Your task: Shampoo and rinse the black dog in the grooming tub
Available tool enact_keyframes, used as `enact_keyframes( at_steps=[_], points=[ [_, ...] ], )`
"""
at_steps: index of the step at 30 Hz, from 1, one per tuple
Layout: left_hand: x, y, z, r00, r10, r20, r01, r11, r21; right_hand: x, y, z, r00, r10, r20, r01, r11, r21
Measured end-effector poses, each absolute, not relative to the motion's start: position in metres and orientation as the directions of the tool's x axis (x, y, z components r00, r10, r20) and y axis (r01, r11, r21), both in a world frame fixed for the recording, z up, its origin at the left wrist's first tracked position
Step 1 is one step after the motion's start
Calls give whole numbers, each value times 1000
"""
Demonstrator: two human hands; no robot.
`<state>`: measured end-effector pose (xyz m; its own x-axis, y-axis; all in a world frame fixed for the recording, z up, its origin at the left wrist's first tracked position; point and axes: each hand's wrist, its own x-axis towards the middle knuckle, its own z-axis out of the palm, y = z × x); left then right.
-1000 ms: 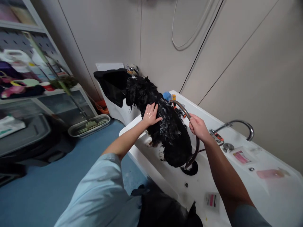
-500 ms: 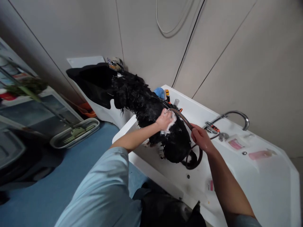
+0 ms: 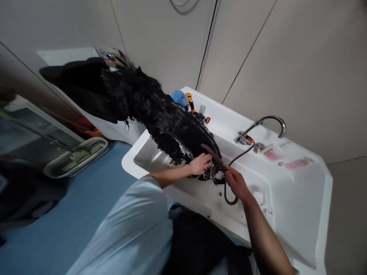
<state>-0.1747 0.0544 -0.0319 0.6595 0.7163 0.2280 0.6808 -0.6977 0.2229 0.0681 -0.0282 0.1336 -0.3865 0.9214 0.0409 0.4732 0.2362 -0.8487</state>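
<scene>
A wet black dog point(image 3: 149, 101) with streaks of white foam stands in a white tub point(image 3: 132, 162), its front end by a black basin point(image 3: 77, 82). Against the dog's hindquarters lies my left hand point(image 3: 200, 164), fingers stretched out and apart, holding nothing. My right hand point(image 3: 235, 184) is wrapped round a brown hose point(image 3: 214, 156), behind the dog's rump. The hose's free end points left over the dog's back, and the rest loops down into the tub and up to the tap point(image 3: 245, 137). The dog's head is not visible.
A blue item point(image 3: 179, 97) and an orange-and-black handled tool point(image 3: 190, 101) sit on the tub's back ledge. Farther right are a curved chrome faucet point(image 3: 275, 117) and a pink bottle point(image 3: 296, 164). A mop point(image 3: 78, 156) rests in a tray on the blue floor.
My left hand has slid from the dog's back down to its hindquarters. The hose end has shifted back along the dog, and the foam is now streaked. The whole view has shifted.
</scene>
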Motion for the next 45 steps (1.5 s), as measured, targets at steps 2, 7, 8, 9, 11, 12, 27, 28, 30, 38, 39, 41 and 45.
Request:
enact_keyframes(
  at_steps=[2, 7, 8, 9, 11, 12, 27, 28, 30, 38, 39, 41, 45],
  points=[
    [-239, 58, 5, 338, 862, 376, 874, -436, 214, 64, -23, 131, -412, 910, 53, 424, 242, -872],
    [-314, 57, 70, -49, 910, 412, 978, -40, 205, 46, -7, 117, -414, 909, 47, 340, 202, -919],
    [-306, 55, 71, -19, 927, 375, 982, -53, 180, 45, -5, 114, -397, 917, 37, 329, 180, -927],
    [-294, 54, 70, 34, 942, 333, 984, -89, 154, 45, -3, 111, -377, 926, 28, 322, 160, -933],
    [-265, 55, 66, 144, 956, 254, 978, -177, 110, 52, -1, 107, -342, 940, 13, 318, 129, -939],
    [-252, 57, 65, 182, 958, 221, 974, -207, 96, 57, -1, 106, -333, 943, 7, 319, 119, -940],
    [-131, 128, 31, 443, 891, -104, 886, -453, -105, 119, 9, 84, -291, 956, -37, 329, 64, -942],
    [-115, 133, 19, 455, 880, -133, 877, -469, -106, 123, 10, 81, -282, 958, -49, 328, 48, -943],
    [-81, 142, -8, 461, 862, -212, 866, -488, -104, 132, 9, 74, -259, 963, -77, 330, 13, -944],
    [9, 141, -103, 474, 845, -248, 869, -403, 286, 175, -10, 72, -310, 945, -108, 401, 27, -916],
    [8, 133, -107, 486, 837, -251, 863, -413, 293, 175, -10, 73, -333, 936, -111, 400, 34, -916],
    [-5, 112, -108, 502, 827, -254, 855, -429, 293, 171, -10, 72, -369, 923, -111, 394, 47, -918],
    [-82, 63, -76, 431, 885, -177, 883, -373, 286, 141, -11, 65, -463, 883, -72, 323, 93, -942]
  ],
)
